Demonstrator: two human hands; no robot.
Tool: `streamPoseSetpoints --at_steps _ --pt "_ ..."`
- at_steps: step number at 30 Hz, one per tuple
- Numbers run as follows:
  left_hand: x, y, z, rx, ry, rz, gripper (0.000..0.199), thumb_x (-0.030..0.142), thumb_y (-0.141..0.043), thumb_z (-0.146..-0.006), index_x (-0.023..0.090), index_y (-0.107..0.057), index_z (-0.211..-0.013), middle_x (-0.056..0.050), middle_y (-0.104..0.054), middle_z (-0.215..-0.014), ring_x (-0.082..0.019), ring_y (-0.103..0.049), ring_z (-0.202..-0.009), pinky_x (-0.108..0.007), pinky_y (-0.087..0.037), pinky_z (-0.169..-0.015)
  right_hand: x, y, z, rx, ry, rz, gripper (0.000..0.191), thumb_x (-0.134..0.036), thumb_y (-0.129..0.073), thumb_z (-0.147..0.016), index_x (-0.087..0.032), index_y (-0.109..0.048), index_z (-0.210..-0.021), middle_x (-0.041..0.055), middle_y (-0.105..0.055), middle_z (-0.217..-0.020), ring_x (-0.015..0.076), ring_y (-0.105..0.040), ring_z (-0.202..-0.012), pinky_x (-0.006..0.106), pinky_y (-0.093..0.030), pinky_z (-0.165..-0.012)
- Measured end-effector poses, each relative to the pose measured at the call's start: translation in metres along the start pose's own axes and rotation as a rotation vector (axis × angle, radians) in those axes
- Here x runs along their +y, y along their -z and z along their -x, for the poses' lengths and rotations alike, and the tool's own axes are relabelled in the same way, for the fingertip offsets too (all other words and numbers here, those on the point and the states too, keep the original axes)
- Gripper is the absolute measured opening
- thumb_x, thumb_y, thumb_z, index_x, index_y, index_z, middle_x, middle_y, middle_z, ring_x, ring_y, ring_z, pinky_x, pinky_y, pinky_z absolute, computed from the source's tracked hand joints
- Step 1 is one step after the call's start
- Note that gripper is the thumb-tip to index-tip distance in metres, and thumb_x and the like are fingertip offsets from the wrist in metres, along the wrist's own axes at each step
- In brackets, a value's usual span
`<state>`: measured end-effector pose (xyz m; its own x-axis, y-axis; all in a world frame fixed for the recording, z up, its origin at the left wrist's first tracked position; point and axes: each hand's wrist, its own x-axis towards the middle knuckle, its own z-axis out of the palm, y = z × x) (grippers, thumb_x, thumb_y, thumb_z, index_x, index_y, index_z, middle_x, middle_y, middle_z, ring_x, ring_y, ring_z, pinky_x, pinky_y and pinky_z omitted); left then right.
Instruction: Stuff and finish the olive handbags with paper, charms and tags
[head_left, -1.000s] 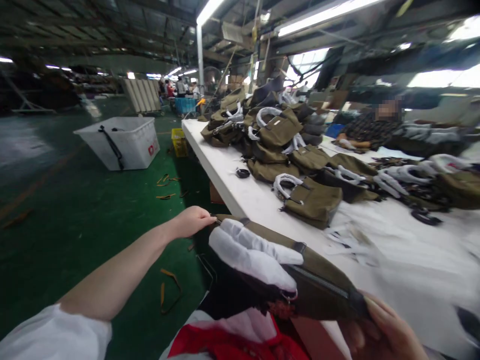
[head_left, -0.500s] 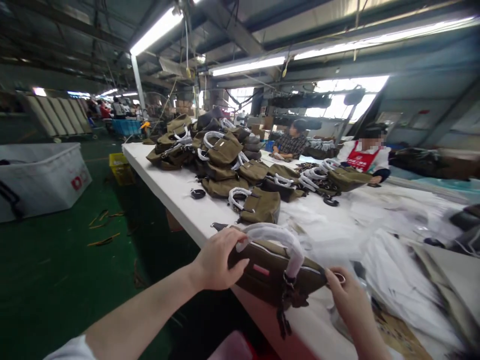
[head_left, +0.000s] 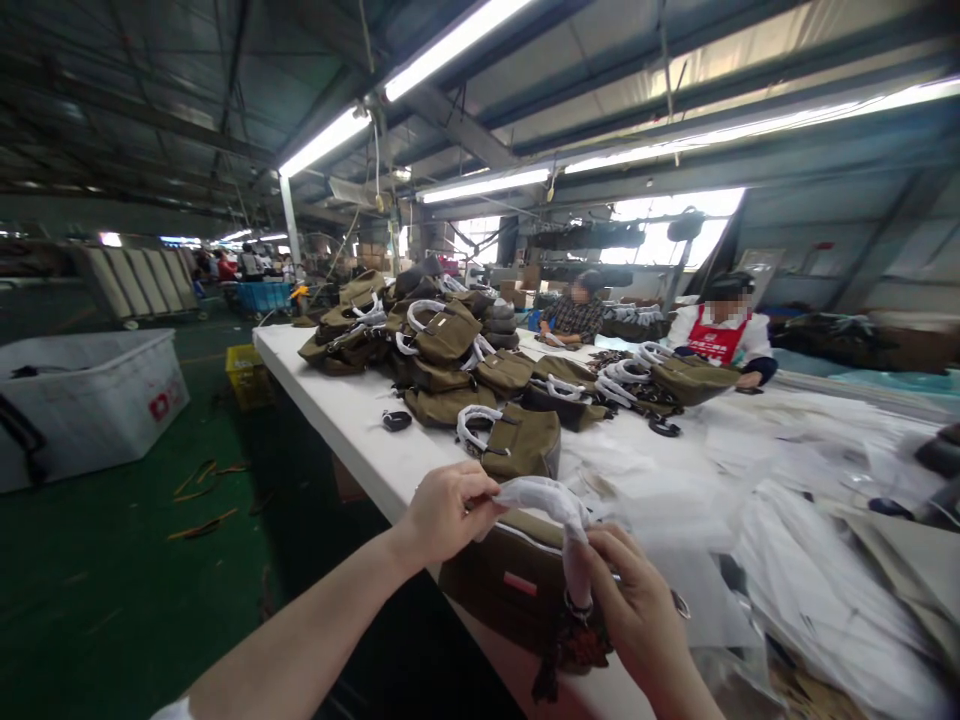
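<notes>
An olive-green bag (head_left: 495, 575) with a pink label sits at the near edge of the white table (head_left: 360, 440). Its handle (head_left: 546, 497) is wrapped in white material and arches above the zipped top. My left hand (head_left: 450, 512) pinches the handle's left part. On the handle's right side, my right hand (head_left: 637, 600) has its fingers closed round the wrapping. Dark straps and a tassel (head_left: 577, 645) hang from the bag below the right hand. Another olive bag (head_left: 525, 440) with a wrapped handle lies just beyond.
A heap of olive bags (head_left: 442, 335) covers the far left of the table. Crumpled white sheets (head_left: 802, 570) lie at the right. Two people sit across the table, one in a red apron (head_left: 716, 335). A white bin (head_left: 90, 400) and yellow crate (head_left: 247, 375) stand at left.
My right hand has moved left from the bag's right end to the handle. My left hand has shifted from the bag's top edge onto the handle. The view has tilted up slightly.
</notes>
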<state>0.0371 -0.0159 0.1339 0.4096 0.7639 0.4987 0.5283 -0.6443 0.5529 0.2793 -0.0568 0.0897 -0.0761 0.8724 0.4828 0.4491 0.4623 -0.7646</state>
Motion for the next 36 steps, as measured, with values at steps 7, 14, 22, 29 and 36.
streamPoseSetpoints --at_steps 7,14,22,29,36 --pt "-0.025 0.003 0.012 -0.35 0.333 0.702 0.047 0.055 -0.054 -0.085 0.014 -0.053 -0.062 0.0 -0.052 -0.056 -0.011 -0.05 -0.051 -0.023 -0.04 -0.053 0.04 0.004 0.01 0.047 -0.254 -0.387 0.035 -0.048 -0.052 -0.087 -0.019 -0.065 -0.073 0.0065 -0.063 -0.084 0.0225 -0.057 -0.082 0.031 -0.045 -0.074" --pt "0.014 0.003 0.018 -0.014 -0.106 -0.028 0.079 0.048 -0.084 -0.059 0.016 -0.053 -0.123 -0.017 -0.054 -0.13 -0.032 -0.049 -0.121 -0.045 -0.04 -0.103 0.015 0.002 0.015 0.018 0.091 -0.047 0.035 -0.051 -0.065 -0.079 -0.019 -0.059 -0.066 0.0123 -0.057 -0.128 0.03 -0.053 -0.112 0.037 -0.042 -0.094" --pt "0.051 0.029 0.051 -0.387 -0.043 0.163 0.041 0.011 -0.058 -0.072 0.025 -0.064 -0.11 0.002 -0.071 -0.089 -0.016 -0.066 -0.076 -0.022 -0.049 -0.07 -0.036 -0.029 0.048 -0.163 0.138 -0.226 0.043 -0.048 -0.071 -0.078 -0.02 -0.043 -0.061 -0.0034 -0.048 -0.062 0.0111 -0.045 -0.058 0.023 -0.033 -0.056" --pt "0.038 0.045 0.095 -0.282 0.056 -0.132 0.064 0.012 -0.051 -0.074 0.038 -0.056 -0.132 -0.002 -0.069 -0.112 -0.022 -0.067 -0.095 -0.031 -0.053 -0.084 -0.04 -0.065 0.055 -0.386 -0.152 -0.61 0.039 -0.05 -0.071 -0.074 -0.021 -0.046 -0.069 -0.0043 -0.042 -0.066 0.0105 -0.035 -0.061 0.023 -0.03 -0.054" --pt "0.012 0.034 0.114 -0.474 0.423 -0.093 0.043 0.018 -0.052 -0.082 0.026 -0.066 -0.122 -0.006 -0.071 -0.108 -0.024 -0.067 -0.097 -0.034 -0.051 -0.088 -0.014 -0.115 0.057 -0.48 -0.435 -0.543 0.044 -0.028 -0.075 -0.067 -0.021 -0.053 -0.104 -0.0071 -0.051 -0.065 0.0105 -0.046 -0.057 0.02 -0.034 -0.05"
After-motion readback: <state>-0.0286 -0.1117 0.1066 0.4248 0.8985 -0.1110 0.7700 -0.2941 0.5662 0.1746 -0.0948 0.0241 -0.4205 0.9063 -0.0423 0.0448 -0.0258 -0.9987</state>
